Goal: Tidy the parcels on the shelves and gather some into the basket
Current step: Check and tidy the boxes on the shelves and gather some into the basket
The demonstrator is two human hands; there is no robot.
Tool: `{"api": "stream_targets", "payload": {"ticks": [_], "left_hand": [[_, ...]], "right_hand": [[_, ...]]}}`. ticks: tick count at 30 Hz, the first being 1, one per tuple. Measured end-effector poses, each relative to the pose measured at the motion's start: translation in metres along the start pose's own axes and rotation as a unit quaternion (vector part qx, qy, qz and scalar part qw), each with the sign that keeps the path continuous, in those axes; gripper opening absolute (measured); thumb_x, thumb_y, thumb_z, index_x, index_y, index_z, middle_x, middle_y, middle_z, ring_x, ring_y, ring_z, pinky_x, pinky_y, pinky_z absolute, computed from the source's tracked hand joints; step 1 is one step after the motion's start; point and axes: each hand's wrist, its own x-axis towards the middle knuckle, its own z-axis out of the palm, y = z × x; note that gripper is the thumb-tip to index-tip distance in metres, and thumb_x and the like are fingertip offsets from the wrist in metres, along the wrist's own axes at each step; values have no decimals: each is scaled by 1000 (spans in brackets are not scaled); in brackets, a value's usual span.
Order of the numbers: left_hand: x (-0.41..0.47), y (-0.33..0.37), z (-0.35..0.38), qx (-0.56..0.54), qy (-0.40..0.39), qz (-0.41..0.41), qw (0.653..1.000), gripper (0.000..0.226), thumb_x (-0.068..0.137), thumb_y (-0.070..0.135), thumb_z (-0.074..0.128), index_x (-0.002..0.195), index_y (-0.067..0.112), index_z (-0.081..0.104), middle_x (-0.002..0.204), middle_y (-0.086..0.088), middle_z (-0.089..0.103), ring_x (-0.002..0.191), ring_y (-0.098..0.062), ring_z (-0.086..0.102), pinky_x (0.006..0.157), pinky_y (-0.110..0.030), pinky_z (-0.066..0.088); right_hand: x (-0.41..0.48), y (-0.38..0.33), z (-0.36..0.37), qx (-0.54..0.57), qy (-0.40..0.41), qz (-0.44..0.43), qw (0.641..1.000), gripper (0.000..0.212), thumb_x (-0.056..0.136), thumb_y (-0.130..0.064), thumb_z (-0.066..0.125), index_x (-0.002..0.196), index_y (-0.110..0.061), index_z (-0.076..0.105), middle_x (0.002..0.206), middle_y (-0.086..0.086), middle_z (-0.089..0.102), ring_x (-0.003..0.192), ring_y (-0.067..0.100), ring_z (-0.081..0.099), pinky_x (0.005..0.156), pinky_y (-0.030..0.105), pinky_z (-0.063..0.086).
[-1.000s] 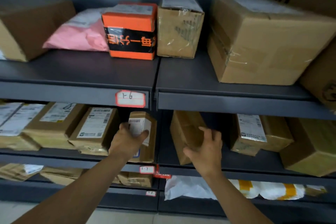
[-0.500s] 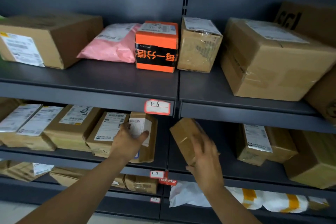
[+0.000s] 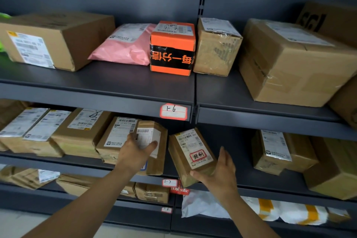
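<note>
**A:** Why was the left hand (image 3: 135,152) laid on that upright brown cardboard parcel with the white label (image 3: 152,147)?

**B:** I'd judge it was a brace. The palm lay flat against the parcel's labelled face, fingers (image 3: 151,146) spread across it and closed round nothing, so the parcel stood on end against the row of leaning parcels to its left.

**A:** And the right hand (image 3: 218,172)?

**B:** It held the small brown cardboard parcel with a red-bordered stamp on its label (image 3: 191,154), immediately right of the upright parcel. The thumb lay under its lower front corner and the fingers rose along its right side. The parcel tilted backward, label facing out, its lower edge at the grey metal shelf lip (image 3: 270,193). Whether it rested there or was carried, I couldn't tell.

**A:** Why tilted like that?

**B:** Probably so it could lean into line with the upright parcel, label readable.

**A:** Any basket?

**B:** None in view. The orange cube box with a black band (image 3: 172,48) sat on the shelf above the upright parcel, untouched.
</note>
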Motion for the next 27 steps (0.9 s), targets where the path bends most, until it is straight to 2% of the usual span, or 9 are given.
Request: {"api": "stream_targets", "payload": {"ticks": [5, 8, 11, 15, 19, 21, 23, 27], "left_hand": [[-4, -7, 2, 21, -15, 6, 1000, 70, 79, 45, 70, 132, 13, 36, 125, -9, 54, 115, -30, 54, 93, -42, 48], [-8, -11, 2, 14, -19, 0, 1000, 65, 80, 39, 71, 128, 13, 37, 119, -7, 56, 110, -28, 58, 84, -37, 51], [-11, -16, -2, -3, -30, -16, 999, 61, 78, 36, 74, 121, 14, 37, 111, -7, 59, 97, -25, 63, 78, -38, 56], [-15, -17, -6, -8, -42, -25, 999, 61, 76, 37, 75, 118, 14, 37, 108, -7, 60, 97, -25, 63, 79, -40, 55], [-20, -5, 5, -11, -97, 6, 995, 69, 64, 45, 80, 111, 11, 43, 102, -3, 63, 90, -19, 64, 75, -35, 55], [-31, 4, 15, -1, -125, 41, 991, 65, 67, 39, 81, 108, 12, 38, 99, 0, 58, 88, -18, 61, 70, -33, 53], [-44, 7, 23, 2, -160, 70, 985, 62, 68, 35, 82, 107, 15, 39, 96, 1, 58, 87, -18, 61, 75, -35, 54], [-73, 2, 26, -5, -255, 100, 962, 64, 59, 44, 82, 108, 16, 50, 95, 2, 65, 84, -14, 66, 76, -36, 57]], "right_hand": [[1, -18, 15, -16, -15, 22, 1000, 135, 55, -70, 74, 150, -20, -8, 157, 4, 9, 144, 28, 13, 113, 52, 24], [-1, -25, 21, -55, -2, 23, 998, 130, 59, -70, 71, 149, -17, -5, 152, 8, 17, 140, 28, 23, 109, 49, 33], [-10, -22, 19, -36, -4, 25, 999, 125, 60, -61, 74, 149, -15, -1, 147, 8, 21, 136, 27, 25, 101, 44, 44], [-32, -8, 4, 4, 3, 27, 1000, 124, 59, -50, 79, 150, -13, 3, 145, 8, 21, 135, 27, 24, 103, 40, 40], [-58, 3, -21, 35, 66, 37, 997, 127, 56, -47, 82, 150, -12, 4, 144, 8, 20, 133, 25, 24, 107, 36, 34], [-81, 4, -34, 27, 102, 47, 993, 126, 58, -49, 82, 150, -12, 3, 146, 6, 19, 134, 24, 23, 109, 36, 32], [-112, 7, -42, 16, 140, 64, 988, 126, 58, -53, 82, 149, -12, 5, 146, 5, 20, 134, 22, 24, 109, 35, 32], [-187, 12, -42, 40, 190, 144, 970, 127, 54, -58, 80, 149, -14, 9, 145, 2, 22, 134, 21, 25, 110, 37, 36]]}}
